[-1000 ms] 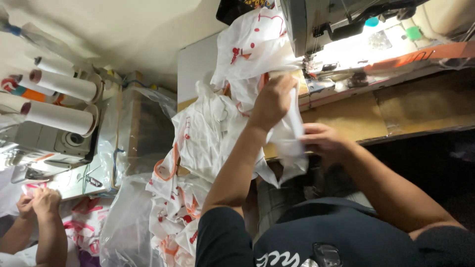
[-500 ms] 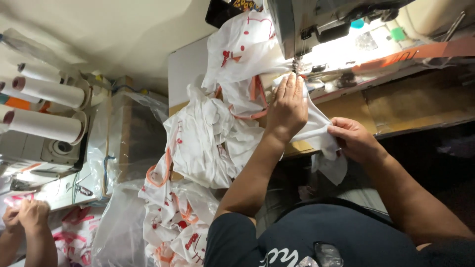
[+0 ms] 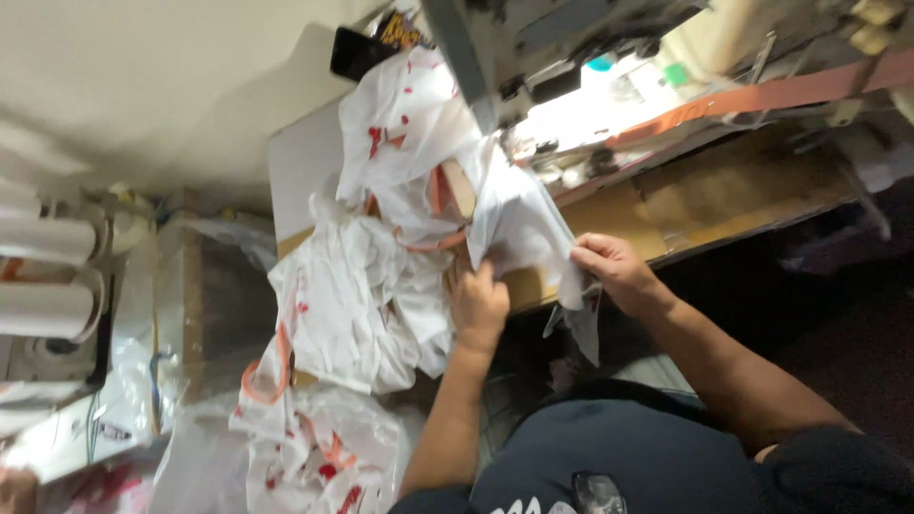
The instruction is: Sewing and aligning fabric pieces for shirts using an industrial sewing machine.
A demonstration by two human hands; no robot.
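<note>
Pinching the edge of a white cloth piece point(image 3: 519, 224), the right hand point(image 3: 614, 271) holds it on the wooden tabletop point(image 3: 724, 190); the left hand point(image 3: 478, 303), fingers curled, grips the cloth beside a heaped fabric pile point(image 3: 357, 295).

Plain pale wall point(image 3: 143, 86) at ten o'clock, worn wooden worktable point(image 3: 743, 186) at two o'clock, brightly lit, dark floor point(image 3: 857, 324) at four o'clock
</note>
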